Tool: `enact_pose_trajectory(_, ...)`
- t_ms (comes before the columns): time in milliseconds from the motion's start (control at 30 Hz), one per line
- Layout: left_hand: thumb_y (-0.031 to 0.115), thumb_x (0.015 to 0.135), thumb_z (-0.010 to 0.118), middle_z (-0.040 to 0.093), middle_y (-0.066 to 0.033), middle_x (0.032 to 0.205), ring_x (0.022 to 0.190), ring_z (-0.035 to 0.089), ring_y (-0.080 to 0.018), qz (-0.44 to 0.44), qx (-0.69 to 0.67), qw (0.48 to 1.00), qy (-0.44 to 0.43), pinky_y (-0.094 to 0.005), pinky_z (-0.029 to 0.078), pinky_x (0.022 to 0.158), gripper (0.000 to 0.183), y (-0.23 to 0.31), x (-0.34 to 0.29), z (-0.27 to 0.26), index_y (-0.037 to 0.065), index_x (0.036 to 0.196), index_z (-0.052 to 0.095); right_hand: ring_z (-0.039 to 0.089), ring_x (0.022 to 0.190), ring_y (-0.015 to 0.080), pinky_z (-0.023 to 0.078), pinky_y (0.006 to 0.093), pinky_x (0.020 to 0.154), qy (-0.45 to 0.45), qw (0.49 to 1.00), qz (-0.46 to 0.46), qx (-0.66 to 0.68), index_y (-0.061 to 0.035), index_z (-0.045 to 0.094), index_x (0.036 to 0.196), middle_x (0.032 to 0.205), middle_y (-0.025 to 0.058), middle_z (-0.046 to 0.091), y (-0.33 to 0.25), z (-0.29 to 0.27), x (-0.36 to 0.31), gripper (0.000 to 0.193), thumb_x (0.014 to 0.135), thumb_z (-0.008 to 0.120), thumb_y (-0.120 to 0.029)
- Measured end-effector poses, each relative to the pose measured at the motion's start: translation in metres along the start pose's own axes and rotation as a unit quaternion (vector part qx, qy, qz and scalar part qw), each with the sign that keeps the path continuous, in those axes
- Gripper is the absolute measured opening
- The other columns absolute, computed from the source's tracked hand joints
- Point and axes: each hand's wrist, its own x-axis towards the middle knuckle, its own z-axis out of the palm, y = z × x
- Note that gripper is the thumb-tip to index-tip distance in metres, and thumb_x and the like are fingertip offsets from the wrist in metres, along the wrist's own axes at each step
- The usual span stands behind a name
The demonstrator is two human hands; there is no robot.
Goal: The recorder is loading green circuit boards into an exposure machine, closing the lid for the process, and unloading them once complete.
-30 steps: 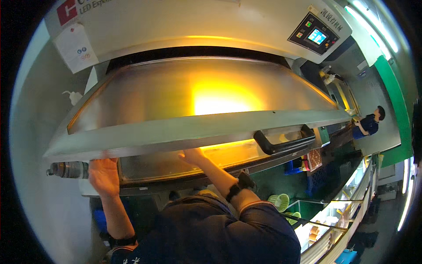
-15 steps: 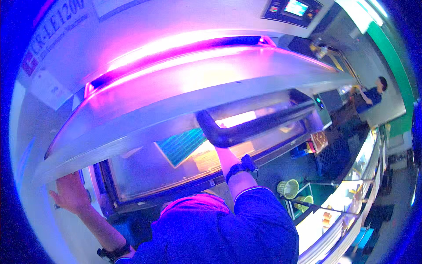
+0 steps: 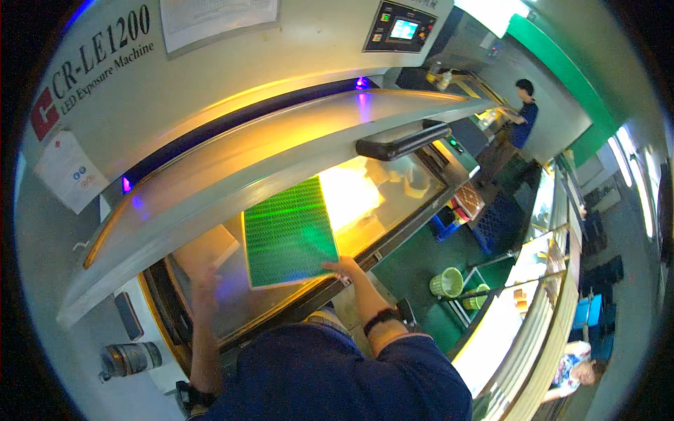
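A green panel [image 3: 291, 235] with fine rows of marks and a pale edge lies on the glass bed [image 3: 239, 312] of a large machine. My right hand [image 3: 342, 268] grips its near right corner. My left hand [image 3: 206, 281] is over the bed to the left of the panel, smeared by motion, so its fingers cannot be read. Beyond it rests a pale flat sheet [image 3: 208, 250]. Above the bed, the machine's metal lid [image 3: 225, 172] is raised, with a black handle [image 3: 404, 144] on its front edge. Bright yellow light glows beside the panel.
A dark phone-like slab [image 3: 128, 316] and a dark bottle [image 3: 131, 360] stand at the left. A control screen [image 3: 404, 29] is on the machine. Green baskets [image 3: 447, 283] and a lit rack [image 3: 505, 333] are at the right. One person [image 3: 523, 116] works farther back; another [image 3: 572, 372] is at lower right.
My right hand has gone from by the lid handle to the panel's corner. My left hand has moved from the lid's left end over the bed. The strong purple glow has faded.
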Motion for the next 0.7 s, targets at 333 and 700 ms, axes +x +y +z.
enact_pose_trajectory(333, 0.020, 0.085, 0.063, 0.070, -0.0166, 0.091, 0.081, 0.069, -0.0276, -0.036, 0.088, 0.864, -0.494, -0.0379, 0.053, 0.073, 0.035, -0.134, -0.133, 0.062, 0.001, 0.115, 0.065, 0.063, 0.079, 0.0171, 0.053, 0.0324, 0.062, 0.372, 0.795, -0.049, 0.476, 0.0028, 0.061, 0.110, 0.100, 0.0085, 0.065, 0.246, 0.079, -0.268, 0.028, 0.095, 0.061, -0.021)
enact_pose_trajectory(700, 0.020, 0.086, 0.064, 0.069, -0.0144, 0.080, 0.075, 0.067, -0.0250, -0.005, 0.194, 0.739, -0.645, -0.0365, 0.052, 0.071, 0.037, -0.130, -0.201, 0.129, -0.001, 0.116, 0.065, 0.066, 0.092, 0.0226, 0.054, 0.0322, 0.066, 0.503, 0.426, -0.162, 0.735, -0.0066, 0.050, 0.121, 0.108, 0.0087, 0.064, 0.344, 0.242, -0.398, 0.030, 0.100, 0.053, -0.027)
